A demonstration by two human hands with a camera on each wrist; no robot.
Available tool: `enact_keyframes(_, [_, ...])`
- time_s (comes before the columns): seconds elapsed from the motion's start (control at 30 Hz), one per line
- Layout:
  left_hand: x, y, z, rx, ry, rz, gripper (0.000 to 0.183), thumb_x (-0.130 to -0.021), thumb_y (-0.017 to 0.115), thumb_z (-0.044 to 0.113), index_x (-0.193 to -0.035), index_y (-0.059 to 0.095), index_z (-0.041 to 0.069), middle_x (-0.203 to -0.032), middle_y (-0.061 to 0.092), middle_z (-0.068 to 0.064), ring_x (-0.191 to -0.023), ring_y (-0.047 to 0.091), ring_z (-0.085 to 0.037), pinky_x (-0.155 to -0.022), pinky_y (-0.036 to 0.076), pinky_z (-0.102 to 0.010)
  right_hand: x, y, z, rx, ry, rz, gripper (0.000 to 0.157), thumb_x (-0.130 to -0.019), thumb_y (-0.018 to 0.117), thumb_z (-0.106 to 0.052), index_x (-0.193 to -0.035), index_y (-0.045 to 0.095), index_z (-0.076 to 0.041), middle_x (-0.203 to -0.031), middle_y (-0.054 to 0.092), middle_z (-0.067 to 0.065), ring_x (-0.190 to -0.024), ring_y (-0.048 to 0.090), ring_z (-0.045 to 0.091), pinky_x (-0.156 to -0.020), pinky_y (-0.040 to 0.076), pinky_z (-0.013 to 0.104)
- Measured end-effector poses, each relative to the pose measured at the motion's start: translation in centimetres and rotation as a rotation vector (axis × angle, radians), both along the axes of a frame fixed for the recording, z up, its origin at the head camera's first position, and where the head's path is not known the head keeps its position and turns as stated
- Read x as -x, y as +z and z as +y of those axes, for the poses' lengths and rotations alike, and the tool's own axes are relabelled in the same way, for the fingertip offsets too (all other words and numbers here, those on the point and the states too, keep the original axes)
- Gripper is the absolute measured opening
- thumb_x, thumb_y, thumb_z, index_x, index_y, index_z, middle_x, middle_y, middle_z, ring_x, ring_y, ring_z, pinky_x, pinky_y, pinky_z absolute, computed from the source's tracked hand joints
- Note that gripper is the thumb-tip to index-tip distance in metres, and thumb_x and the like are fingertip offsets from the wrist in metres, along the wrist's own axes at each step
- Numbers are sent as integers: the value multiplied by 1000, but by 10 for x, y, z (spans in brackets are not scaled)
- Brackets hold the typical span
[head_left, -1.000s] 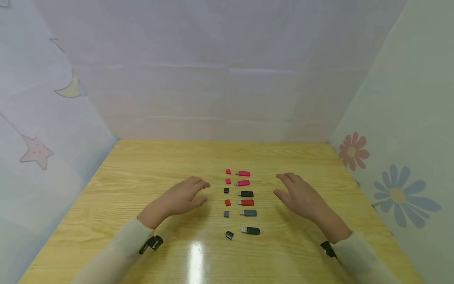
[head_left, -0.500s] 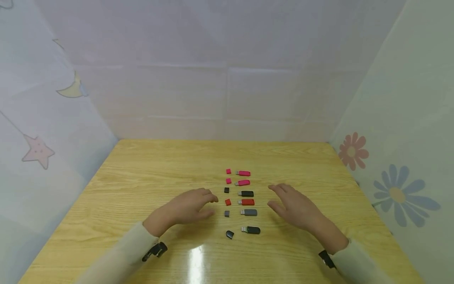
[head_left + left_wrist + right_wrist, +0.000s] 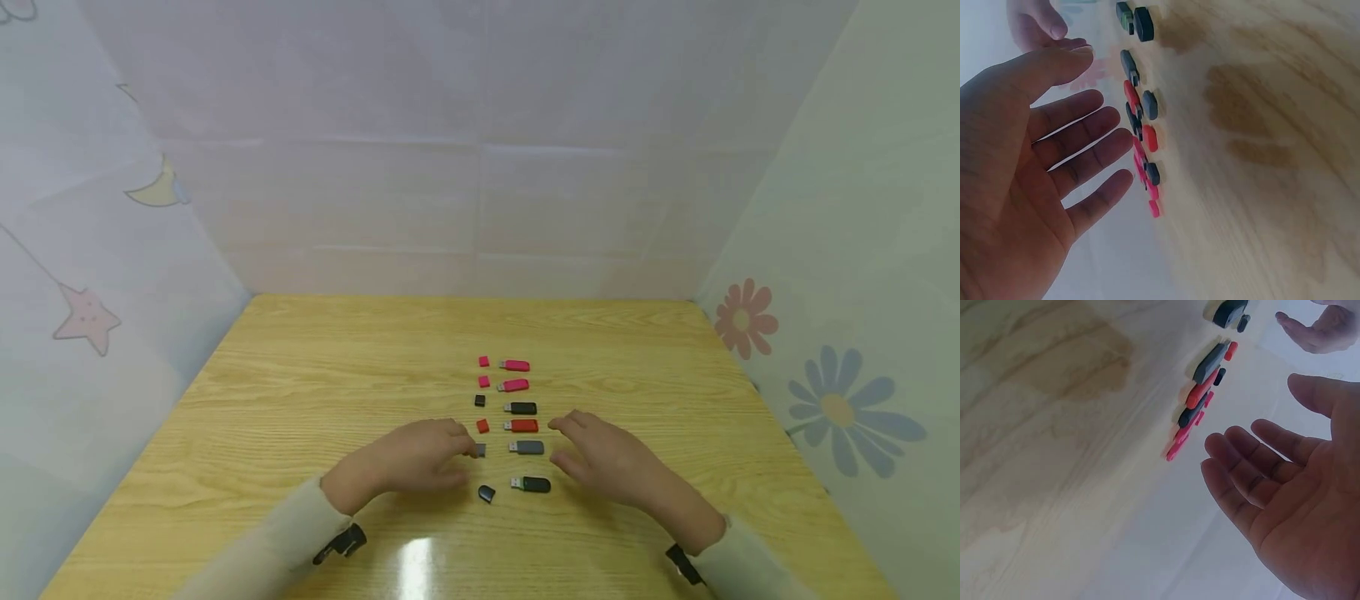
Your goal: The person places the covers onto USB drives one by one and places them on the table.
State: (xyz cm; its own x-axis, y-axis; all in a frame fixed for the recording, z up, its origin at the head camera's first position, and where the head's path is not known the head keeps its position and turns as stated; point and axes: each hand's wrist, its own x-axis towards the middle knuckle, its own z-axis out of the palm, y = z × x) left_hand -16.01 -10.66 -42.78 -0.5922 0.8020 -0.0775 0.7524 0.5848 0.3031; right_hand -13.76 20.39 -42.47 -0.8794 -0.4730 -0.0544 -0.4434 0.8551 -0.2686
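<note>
Several USB sticks lie in a column on the table, plugs pointing left, each with a cap to its left. My left hand [image 3: 416, 457] hovers over the table, its fingertips partly covering the grey cap [image 3: 482, 451]. Below that hand's fingers lies the rounded black cap [image 3: 487, 494]. My right hand [image 3: 611, 458] is just right of the grey USB stick [image 3: 529, 447] and the black USB stick with rounded end [image 3: 535, 485]. Both wrist views show the left palm [image 3: 1016, 206] and right palm [image 3: 1310, 512] holding nothing, fingers spread and slightly bent.
Farther back lie the red USB stick [image 3: 523, 426], a slim black one [image 3: 522, 408] and two pink ones, the nearer pink USB stick [image 3: 515, 385] slightly angled. Their caps include a red cap [image 3: 482, 426] and a black cap [image 3: 480, 401]. Patterned cloth walls [image 3: 832, 250] border the wooden table [image 3: 315, 350].
Both hands have moved inward and toward the near side of the table, coming closer to the grey stick and its cap. The sticks and caps have stayed in place.
</note>
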Motion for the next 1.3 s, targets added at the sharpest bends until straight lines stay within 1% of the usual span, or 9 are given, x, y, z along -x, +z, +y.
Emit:
enact_keyframes(0.1, [-2, -1, 3, 13, -17, 9, 30, -97, 68, 29, -124, 69, 17, -121, 66, 4, -114, 62, -10, -98, 51, -29, -3, -1, -3, -7, 11, -4, 45, -99, 66, -37, -134, 61, -10, -126, 64, 6, -115, 64, 23, -94, 55, 45])
enact_keyframes(0.3, [-5, -2, 7, 19, -54, 36, 30, -96, 69, 29, -123, 69, 16, -118, 68, 3, -111, 63, -11, -96, 52, -29, -8, -1, -7, -9, 53, -2, 43, -98, 68, -35, -132, 64, -9, -123, 66, 7, -111, 66, 23, -89, 57, 42])
enact_keyframes(0.5, [-6, -6, 11, 28, -75, 46, 27, -95, 70, 30, -119, 70, 18, -114, 68, 6, -105, 64, -7, -92, 52, -25, -10, -4, -11, 6, 101, -21, 42, -97, 69, -35, -129, 65, -8, -117, 68, 5, -103, 67, 18, -84, 57, 38])
enact_keyframes(0.7, [-7, -11, 14, 44, -89, 43, 28, -95, 72, 32, -119, 71, 19, -115, 68, 8, -104, 63, -5, -91, 51, -23, -12, -9, -16, -31, 148, -27, 38, -96, 71, -37, -124, 66, -12, -109, 66, -3, -90, 62, 7, -76, 56, 31])
enact_keyframes(0.83, [-7, -11, 17, 57, -92, 48, 28, -94, 73, 33, -118, 71, 19, -113, 67, 9, -103, 63, -4, -89, 51, -22, -12, -11, -20, -58, 168, -41, 37, -94, 72, -37, -122, 67, -14, -106, 64, -5, -87, 58, 3, -74, 54, 29])
enact_keyframes(0.93, [-8, -11, 18, 68, -91, 48, 28, -93, 73, 34, -118, 71, 21, -113, 67, 9, -103, 63, -4, -89, 51, -23, -11, -13, -22, -77, 177, -52, 38, -94, 72, -38, -123, 67, -14, -107, 64, -5, -89, 59, 4, -76, 54, 30])
enact_keyframes(1.17, [-8, -13, 21, 85, -101, 51, 29, -92, 74, 34, -119, 71, 21, -111, 68, 10, -100, 62, -2, -87, 51, -21, -13, -13, -28, -100, 179, -67, 41, -93, 73, -40, -124, 67, -13, -116, 66, -1, -102, 65, 14, -83, 56, 36])
enact_keyframes(1.3, [-7, -14, 23, 85, -103, 52, 29, -92, 74, 33, -118, 71, 20, -109, 68, 9, -97, 62, -2, -85, 51, -20, -15, -13, -29, -100, 186, -60, 40, -92, 74, -39, -122, 68, -13, -115, 66, -2, -101, 64, 13, -82, 56, 36])
